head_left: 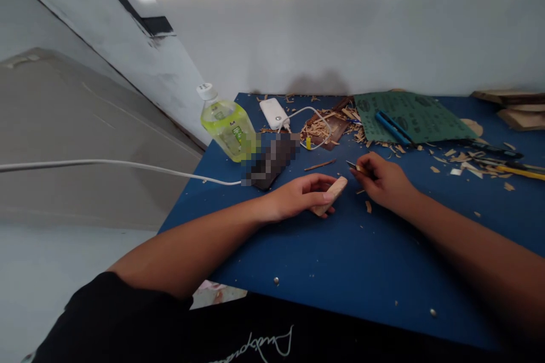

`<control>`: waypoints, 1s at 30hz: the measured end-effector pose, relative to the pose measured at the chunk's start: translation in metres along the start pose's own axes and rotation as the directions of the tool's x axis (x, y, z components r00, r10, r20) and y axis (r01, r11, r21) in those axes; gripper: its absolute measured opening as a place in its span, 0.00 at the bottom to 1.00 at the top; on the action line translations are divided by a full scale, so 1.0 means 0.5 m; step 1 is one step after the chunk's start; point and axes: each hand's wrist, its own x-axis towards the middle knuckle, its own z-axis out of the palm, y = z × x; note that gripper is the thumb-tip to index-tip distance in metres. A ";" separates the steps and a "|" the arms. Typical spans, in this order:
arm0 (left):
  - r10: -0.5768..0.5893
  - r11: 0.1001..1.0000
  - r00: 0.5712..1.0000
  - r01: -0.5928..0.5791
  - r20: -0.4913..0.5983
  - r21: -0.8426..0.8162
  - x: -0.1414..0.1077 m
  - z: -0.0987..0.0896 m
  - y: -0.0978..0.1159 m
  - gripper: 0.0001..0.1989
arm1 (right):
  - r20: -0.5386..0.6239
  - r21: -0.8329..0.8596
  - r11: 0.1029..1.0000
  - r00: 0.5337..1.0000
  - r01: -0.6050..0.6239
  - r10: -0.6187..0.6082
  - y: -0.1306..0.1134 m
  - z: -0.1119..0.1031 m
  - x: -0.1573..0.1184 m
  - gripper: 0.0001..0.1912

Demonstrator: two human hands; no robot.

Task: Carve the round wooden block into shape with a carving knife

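My left hand [296, 197] rests on the blue table top [272, 255] and grips a small pale wood block [331, 195], whose end sticks out past the fingers. To its right, my right hand [381, 181] pinches a small knife [352, 165], with its metal blade pointing left and most of its handle hidden by my fingers. The blade is a short distance from the wood block and does not touch it. Loose wood chips [368, 207] lie near my right hand.
Behind my hands stand a plastic bottle of yellow-green liquid [229, 129], a white power bank [273, 113] with a white cable [128, 164], a pixelated dark object [272, 161], a shavings pile [323, 131], and green sandpaper [402, 116]. Yellow-handled tools [522, 173] lie at right.
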 end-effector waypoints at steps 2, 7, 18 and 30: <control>0.003 1.000 1.000 -0.003 0.005 -0.002 0.000 -0.002 -0.001 0.32 | 0.010 -0.005 1.000 1.000 -0.003 0.003 -0.003 -0.002 0.000 0.07; 0.019 1.000 1.000 -0.019 0.022 0.016 -0.001 -0.004 -0.002 0.34 | 0.000 -0.024 1.000 1.000 -0.004 0.004 -0.007 -0.006 0.000 0.10; 0.052 0.986 0.999 -0.050 -0.011 0.156 -0.008 -0.006 -0.002 0.39 | 0.123 0.092 0.989 0.984 0.119 -0.130 -0.038 -0.022 -0.016 0.12; 0.177 0.943 0.976 -0.131 -0.128 0.307 -0.015 0.015 -0.010 0.39 | 0.255 -0.099 0.938 0.920 0.332 -0.298 -0.047 -0.030 -0.014 0.21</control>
